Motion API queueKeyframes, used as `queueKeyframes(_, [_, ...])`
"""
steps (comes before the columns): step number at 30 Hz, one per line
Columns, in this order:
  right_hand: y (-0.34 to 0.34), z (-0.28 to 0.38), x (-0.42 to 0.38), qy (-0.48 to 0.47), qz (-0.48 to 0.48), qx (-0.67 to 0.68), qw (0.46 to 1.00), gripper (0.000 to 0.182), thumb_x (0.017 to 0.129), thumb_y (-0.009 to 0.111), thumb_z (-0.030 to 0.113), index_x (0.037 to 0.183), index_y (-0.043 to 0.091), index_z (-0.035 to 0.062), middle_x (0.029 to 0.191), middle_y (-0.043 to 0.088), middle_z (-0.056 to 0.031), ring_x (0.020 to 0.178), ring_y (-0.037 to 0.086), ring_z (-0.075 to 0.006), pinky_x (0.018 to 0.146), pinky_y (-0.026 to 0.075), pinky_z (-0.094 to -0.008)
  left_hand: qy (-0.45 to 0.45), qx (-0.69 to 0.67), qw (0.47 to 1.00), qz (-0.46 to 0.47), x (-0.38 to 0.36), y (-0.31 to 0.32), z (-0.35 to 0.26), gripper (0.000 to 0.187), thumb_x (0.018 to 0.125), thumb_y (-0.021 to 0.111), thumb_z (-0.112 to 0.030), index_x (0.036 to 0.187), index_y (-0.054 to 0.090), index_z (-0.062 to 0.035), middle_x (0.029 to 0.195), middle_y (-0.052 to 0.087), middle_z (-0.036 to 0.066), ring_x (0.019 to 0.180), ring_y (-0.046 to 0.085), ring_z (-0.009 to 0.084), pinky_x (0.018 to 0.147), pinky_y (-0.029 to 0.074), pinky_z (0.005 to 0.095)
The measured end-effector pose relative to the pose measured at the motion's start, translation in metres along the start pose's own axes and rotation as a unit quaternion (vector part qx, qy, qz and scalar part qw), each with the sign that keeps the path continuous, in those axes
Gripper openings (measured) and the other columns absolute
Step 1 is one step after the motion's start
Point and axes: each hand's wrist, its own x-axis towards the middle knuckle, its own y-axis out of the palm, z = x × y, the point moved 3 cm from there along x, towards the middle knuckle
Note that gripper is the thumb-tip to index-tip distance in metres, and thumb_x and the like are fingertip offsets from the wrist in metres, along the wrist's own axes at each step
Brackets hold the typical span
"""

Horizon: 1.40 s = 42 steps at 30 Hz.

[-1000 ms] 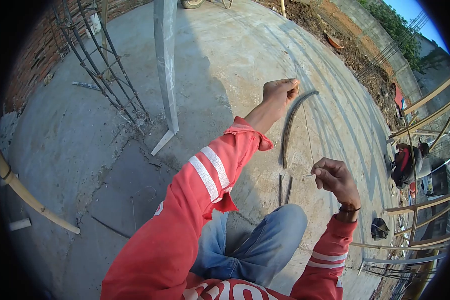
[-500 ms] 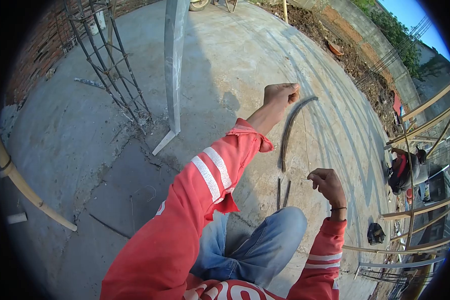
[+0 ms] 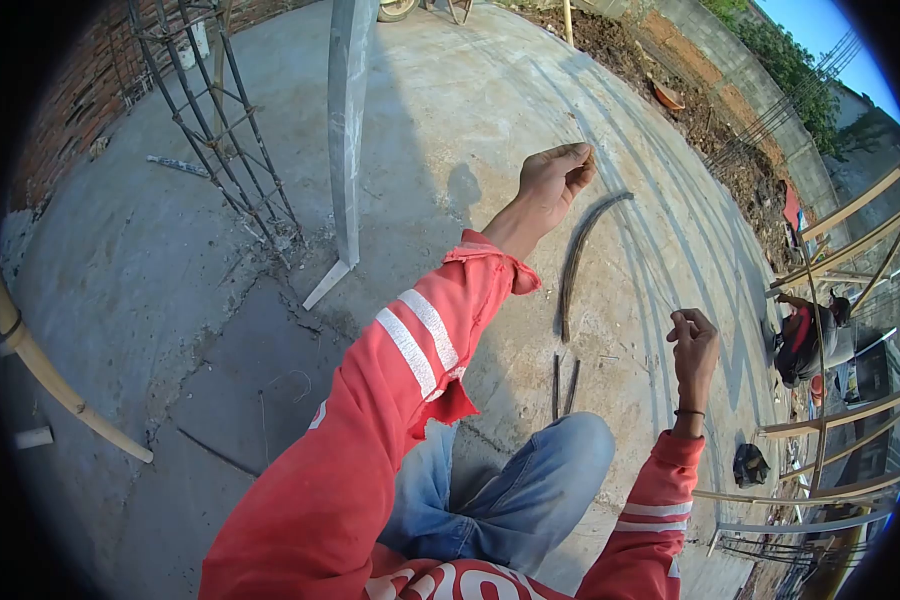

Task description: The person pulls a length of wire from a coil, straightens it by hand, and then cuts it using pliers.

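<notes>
My left hand is raised over the concrete floor, its fingers pinched together. Lower and to the right, my right hand is also closed, thumb against the fingers. A thin string stretches faintly between the two hands. Beneath it on the floor lies a dark curved strip, close to my left hand. Two short dark rods rest near my bent knee, and a small nail-like piece lies just beyond them.
A rebar column cage and a grey metal post rise on the left. A bamboo pole curves at the far left. Another person crouches at right near wooden frames. A black bag lies on the floor.
My right hand has moved up and to the right, farther from the rods. My left hand has shifted slightly up and left. The string between them now slants to the right.
</notes>
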Motion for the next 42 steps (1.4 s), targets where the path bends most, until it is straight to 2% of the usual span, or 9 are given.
queueKeyframes(6, [0.025,0.051,-0.046,0.045,0.517,0.083,0.851,0.021,0.091,0.06,0.021,0.085,0.064,0.0009,0.055,0.056,-0.0031,0.042,0.042,-0.0071,0.041,0.03,-0.0236,-0.015,0.024,0.997,0.068,-0.002,0.008,0.001,0.011,0.089,0.063,-0.007,0.095,0.063,0.0013,0.085,0.063,0.006,0.074,0.06,0.0122,0.063,0.051,0.0207])
queueKeyframes(13, [-0.024,0.018,-0.037,0.034,0.349,0.532,0.771,0.018,0.094,0.056,0.017,0.094,0.058,-0.0009,0.054,0.044,0.0014,0.039,0.028,-0.0022,0.035,0.021,-0.0178,0.002,-0.07,0.997,0.031,0.001,0.0,-0.015,0.01,0.088,0.064,-0.007,0.095,0.062,0.0005,0.086,0.061,0.006,0.076,0.059,0.0135,0.064,0.051,0.0207])
queueKeyframes(19, [-0.033,0.001,-0.015,0.022,0.055,0.139,0.989,0.016,0.092,0.057,0.016,0.094,0.065,0.0024,0.058,0.052,0.0024,0.044,0.034,-0.0024,0.042,0.025,-0.0195,0.014,-0.003,0.999,0.042,0.0,0.006,-0.011,0.009,0.087,0.064,-0.006,0.093,0.064,0.0015,0.083,0.063,0.006,0.074,0.06,0.0131,0.065,0.052,0.0208])
queueKeyframes(23, [-0.004,-0.007,-0.037,-0.031,0.336,-0.038,0.94,0.014,0.089,0.058,0.012,0.091,0.069,0.003,0.057,0.056,-0.0012,0.047,0.04,-0.0054,0.044,0.031,-0.025,-0.003,0.099,0.994,0.048,-0.006,0.015,0.002,0.012,0.087,0.066,-0.007,0.092,0.065,0.0037,0.08,0.064,0.006,0.07,0.06,0.012,0.065,0.052,0.0207])
queueKeyframes(27, [-0.029,0.041,-0.07,0.07,0.614,0.215,0.756,0.018,0.092,0.06,0.014,0.086,0.067,-0.0021,0.059,0.056,-0.0031,0.043,0.041,-0.0054,0.039,0.028,-0.0224,-0.061,0.125,0.99,0.009,-0.009,0.005,0.014,0.012,0.086,0.066,-0.006,0.092,0.064,0.0043,0.082,0.063,0.006,0.069,0.059,0.0108,0.063,0.052,0.0193])
queueKeyframes(29, [-0.039,0.018,-0.07,-0.036,0.499,0.532,0.683,0.017,0.092,0.059,0.014,0.088,0.064,-0.0018,0.059,0.056,-0.0039,0.041,0.037,-0.0033,0.036,0.025,-0.0214,-0.069,0.094,0.993,-0.005,-0.006,0.002,0.016,0.01,0.086,0.065,-0.005,0.092,0.064,0.0034,0.083,0.063,0.006,0.071,0.059,0.011,0.063,0.051,0.0187])
queueKeyframes(33, [-0.056,0.007,-0.061,0.156,0.311,0.641,0.685,0.016,0.093,0.059,0.016,0.092,0.061,0.0003,0.059,0.056,-0.0036,0.04,0.036,-0.0013,0.035,0.023,-0.0191,-0.043,0.002,0.998,-0.047,-0.001,-0.006,0.005,0.008,0.086,0.065,-0.005,0.091,0.063,0.0014,0.083,0.062,0.006,0.075,0.059,0.0116,0.064,0.051,0.0191])
queueKeyframes(36, [-0.049,-0.006,-0.061,0.094,0.144,0.202,0.964,0.015,0.093,0.057,0.016,0.095,0.061,0.0023,0.062,0.058,-0.0025,0.04,0.038,-0.0017,0.036,0.026,-0.0181,-0.035,0.028,0.999,-0.003,-0.005,0.005,0.006,0.009,0.086,0.065,-0.005,0.092,0.063,0.0016,0.083,0.062,0.006,0.074,0.059,0.0116,0.064,0.051,0.019])
queueKeyframes(42, [-0.026,-0.008,-0.085,0.093,0.371,0.044,0.923,0.009,0.089,0.057,0.009,0.088,0.063,0.0023,0.057,0.053,-0.0014,0.042,0.041,-0.0051,0.039,0.031,-0.0223,-0.026,0.053,0.997,0.044,-0.009,0.016,0.011,0.011,0.087,0.066,-0.007,0.093,0.063,0.0015,0.082,0.063,0.006,0.072,0.061,0.0125,0.065,0.052,0.02])
